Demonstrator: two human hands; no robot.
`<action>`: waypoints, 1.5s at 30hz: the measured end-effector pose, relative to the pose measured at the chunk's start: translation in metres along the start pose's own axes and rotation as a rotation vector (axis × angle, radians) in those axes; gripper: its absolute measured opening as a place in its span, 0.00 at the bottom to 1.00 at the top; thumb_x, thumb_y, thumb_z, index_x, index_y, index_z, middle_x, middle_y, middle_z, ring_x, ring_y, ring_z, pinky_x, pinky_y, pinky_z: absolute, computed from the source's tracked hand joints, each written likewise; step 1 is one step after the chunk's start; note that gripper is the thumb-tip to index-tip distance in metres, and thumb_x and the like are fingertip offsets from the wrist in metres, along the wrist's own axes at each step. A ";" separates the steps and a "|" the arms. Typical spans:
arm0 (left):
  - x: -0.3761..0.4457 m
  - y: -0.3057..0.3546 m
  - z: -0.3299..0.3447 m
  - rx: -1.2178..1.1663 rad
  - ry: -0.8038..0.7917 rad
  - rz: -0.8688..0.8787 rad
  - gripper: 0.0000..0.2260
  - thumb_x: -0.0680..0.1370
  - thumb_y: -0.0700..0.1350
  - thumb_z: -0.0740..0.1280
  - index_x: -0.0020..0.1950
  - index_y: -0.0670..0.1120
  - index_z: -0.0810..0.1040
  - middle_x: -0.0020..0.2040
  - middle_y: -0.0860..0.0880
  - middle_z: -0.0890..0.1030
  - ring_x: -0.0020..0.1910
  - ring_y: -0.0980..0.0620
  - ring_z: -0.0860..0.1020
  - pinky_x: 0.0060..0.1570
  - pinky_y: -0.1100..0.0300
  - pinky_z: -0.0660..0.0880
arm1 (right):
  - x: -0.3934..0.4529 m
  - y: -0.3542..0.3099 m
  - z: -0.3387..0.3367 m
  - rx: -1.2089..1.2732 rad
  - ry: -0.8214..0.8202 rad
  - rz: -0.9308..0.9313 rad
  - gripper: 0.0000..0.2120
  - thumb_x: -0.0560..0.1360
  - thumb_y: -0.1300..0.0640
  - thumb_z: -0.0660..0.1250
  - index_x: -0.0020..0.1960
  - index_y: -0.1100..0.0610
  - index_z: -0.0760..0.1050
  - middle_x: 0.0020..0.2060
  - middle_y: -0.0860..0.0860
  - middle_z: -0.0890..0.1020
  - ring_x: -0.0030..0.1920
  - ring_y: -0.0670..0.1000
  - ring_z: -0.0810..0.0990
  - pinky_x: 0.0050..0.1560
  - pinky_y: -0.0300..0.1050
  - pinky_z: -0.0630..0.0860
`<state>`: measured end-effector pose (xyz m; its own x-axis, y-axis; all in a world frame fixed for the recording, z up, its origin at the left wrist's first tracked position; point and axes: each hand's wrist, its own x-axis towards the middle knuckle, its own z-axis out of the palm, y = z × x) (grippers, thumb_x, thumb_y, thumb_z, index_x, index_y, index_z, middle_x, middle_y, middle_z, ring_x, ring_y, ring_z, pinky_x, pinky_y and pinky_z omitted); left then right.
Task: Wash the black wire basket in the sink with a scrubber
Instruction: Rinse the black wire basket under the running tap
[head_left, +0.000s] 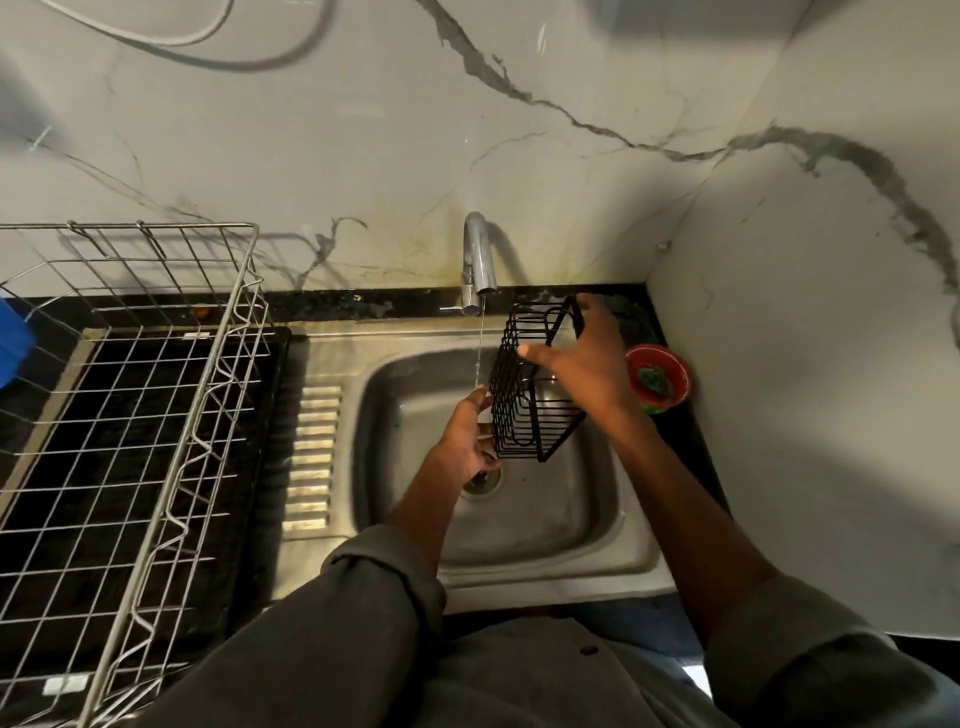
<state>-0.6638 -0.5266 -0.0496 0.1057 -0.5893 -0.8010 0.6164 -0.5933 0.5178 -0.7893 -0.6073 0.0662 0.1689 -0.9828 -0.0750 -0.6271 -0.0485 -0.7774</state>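
Note:
The black wire basket (530, 395) hangs tilted over the steel sink (524, 525), just right of a thin stream of water falling from the tap (478, 260). My right hand (587, 358) grips the basket's upper rim, thumb on the near side and fingers over the far edge. My left hand (467, 436) sits at the basket's lower left corner under the stream, fingers curled at the wires; what they hold is hidden. A green scrubber (653, 379) lies in a red bowl (675, 364) on the counter right of the sink.
A large steel dish rack (156, 415) stands on the black counter left of the sink. A ribbed drainboard (311, 452) lies between them. The drain (483, 480) is under my left hand. Marble walls close in behind and on the right.

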 end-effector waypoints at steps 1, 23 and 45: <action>0.000 0.001 0.001 0.000 0.005 0.018 0.17 0.83 0.63 0.61 0.58 0.52 0.80 0.59 0.41 0.79 0.55 0.42 0.77 0.56 0.47 0.71 | 0.003 0.001 -0.003 0.111 -0.001 0.072 0.40 0.65 0.42 0.81 0.71 0.49 0.68 0.63 0.47 0.78 0.59 0.48 0.78 0.58 0.48 0.77; -0.003 0.023 -0.056 -0.021 0.053 0.306 0.16 0.86 0.57 0.58 0.60 0.50 0.81 0.67 0.46 0.80 0.69 0.44 0.74 0.70 0.45 0.69 | 0.012 -0.047 0.057 1.040 -0.144 0.566 0.16 0.82 0.70 0.51 0.40 0.61 0.70 0.34 0.58 0.77 0.39 0.56 0.81 0.49 0.55 0.81; 0.043 0.136 -0.028 -0.180 0.003 0.317 0.32 0.83 0.71 0.49 0.68 0.45 0.73 0.57 0.45 0.74 0.61 0.44 0.71 0.56 0.50 0.72 | 0.001 -0.007 0.048 0.684 -0.249 0.495 0.11 0.86 0.56 0.56 0.58 0.59 0.75 0.50 0.55 0.86 0.32 0.53 0.85 0.29 0.40 0.73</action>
<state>-0.5539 -0.6172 -0.0226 0.3161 -0.7264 -0.6103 0.6801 -0.2750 0.6796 -0.7484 -0.5996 0.0416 0.2089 -0.7914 -0.5745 -0.0926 0.5688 -0.8172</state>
